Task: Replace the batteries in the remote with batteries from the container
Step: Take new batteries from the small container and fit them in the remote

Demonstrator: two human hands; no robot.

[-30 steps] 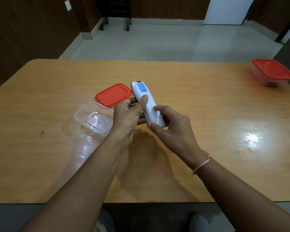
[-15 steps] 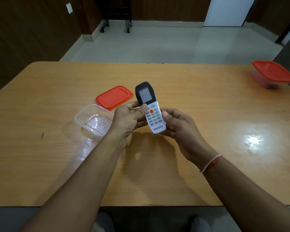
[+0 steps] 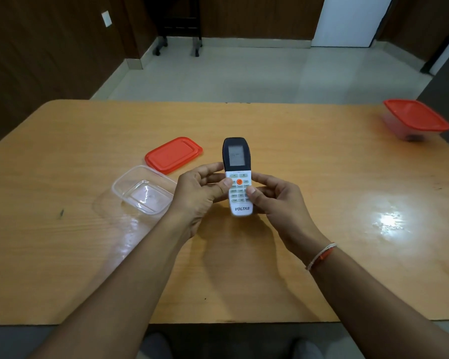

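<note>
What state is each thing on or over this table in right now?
Remote: held over the table, buttons facing up, screen pointing away.
Left hand: grip shut on the remote, thumb on the keypad.
Right hand: grip shut on the remote.
Clear container: open, looks empty.
Red lid: off, flat on the table.
Far container: shut with its red lid.

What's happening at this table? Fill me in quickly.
A person holds a white remote upright in both hands, left hand and right hand, buttons and screen facing them, thumbs on the keypad. On the table to the left sit an open clear container, apparently empty, and its red lid. A second, closed container sits far right.
</note>
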